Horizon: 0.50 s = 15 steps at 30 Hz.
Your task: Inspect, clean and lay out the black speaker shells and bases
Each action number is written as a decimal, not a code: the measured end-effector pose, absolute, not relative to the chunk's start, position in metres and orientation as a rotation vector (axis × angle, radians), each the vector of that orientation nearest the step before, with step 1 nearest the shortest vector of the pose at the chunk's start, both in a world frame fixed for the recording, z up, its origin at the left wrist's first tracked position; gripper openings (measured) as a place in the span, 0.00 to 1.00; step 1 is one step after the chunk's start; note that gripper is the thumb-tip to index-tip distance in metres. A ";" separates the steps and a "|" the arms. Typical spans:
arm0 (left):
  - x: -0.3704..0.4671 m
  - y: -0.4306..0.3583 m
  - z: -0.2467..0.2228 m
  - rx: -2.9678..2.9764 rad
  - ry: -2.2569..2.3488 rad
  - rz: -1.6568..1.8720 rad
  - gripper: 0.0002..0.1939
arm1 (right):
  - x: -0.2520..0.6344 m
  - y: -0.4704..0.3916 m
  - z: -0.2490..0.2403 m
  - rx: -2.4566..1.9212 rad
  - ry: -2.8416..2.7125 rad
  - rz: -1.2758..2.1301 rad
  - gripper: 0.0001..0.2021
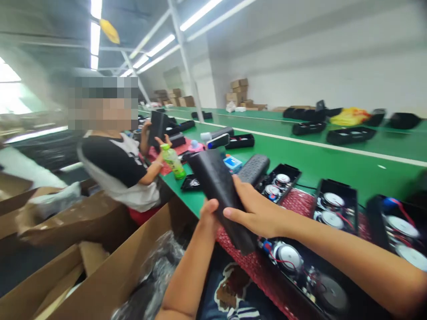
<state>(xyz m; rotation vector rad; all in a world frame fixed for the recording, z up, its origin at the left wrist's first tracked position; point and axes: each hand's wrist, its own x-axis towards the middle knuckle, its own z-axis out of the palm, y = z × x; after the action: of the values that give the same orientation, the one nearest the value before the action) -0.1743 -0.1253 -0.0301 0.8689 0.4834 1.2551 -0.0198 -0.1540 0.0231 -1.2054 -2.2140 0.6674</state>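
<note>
A long black casing (222, 191) is held tilted in the air between my two hands, above the edge of the green table (300, 153). My left hand (209, 213) grips its near side, thumb on the surface and the other fingers hidden behind it. On the right side my right hand (253, 209) presses against it, thumb and fingers around the edge. Below and to the right lies an open black housing (307, 271) with round silver speakers and red wires. More open housings (336, 204) rest on red bubble wrap (298, 202).
A co-worker (116, 164) at the left holds another black casing (157, 126). A green-capped bottle (172, 161) stands on the table edge. Cardboard boxes (133, 249) with clear plastic sit at the lower left. Black housings (350, 134) lie across the table.
</note>
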 end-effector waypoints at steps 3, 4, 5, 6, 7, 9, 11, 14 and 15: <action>-0.208 -0.128 -0.044 0.775 0.424 1.186 0.52 | 0.017 -0.140 0.037 -1.059 -2.518 0.523 0.31; -0.224 -0.125 -0.049 0.784 0.398 1.138 0.55 | 0.036 -0.132 0.037 -1.122 -2.586 0.385 0.24; -0.240 -0.120 -0.055 0.796 0.383 1.120 0.58 | 0.057 -0.125 0.035 -1.254 -2.619 0.212 0.19; -0.258 -0.113 -0.061 0.812 0.381 1.098 0.61 | 0.079 -0.118 0.030 -1.434 -2.609 0.045 0.17; -0.276 -0.106 -0.068 0.826 0.390 1.090 0.64 | 0.099 -0.112 0.022 -1.536 -2.586 0.003 0.16; -0.310 -0.092 -0.085 0.840 0.406 1.076 0.72 | 0.135 -0.101 0.001 -1.624 -2.583 0.021 0.13; -0.340 -0.080 -0.105 0.810 0.402 1.128 0.79 | 0.157 -0.093 -0.021 -1.652 -2.586 0.067 0.14; -0.371 -0.066 -0.139 0.655 0.446 1.132 0.69 | 0.169 -0.086 -0.047 -1.661 -2.573 0.112 0.17; -0.377 -0.063 -0.151 0.600 0.456 1.102 0.58 | 0.170 -0.084 -0.052 -1.661 -2.560 0.124 0.18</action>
<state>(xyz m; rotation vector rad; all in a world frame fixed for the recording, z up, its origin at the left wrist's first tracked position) -0.3768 -0.0631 -0.1506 0.6003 0.4563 1.1024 0.1702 -0.0842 -0.0523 -1.6605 -2.5603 0.1244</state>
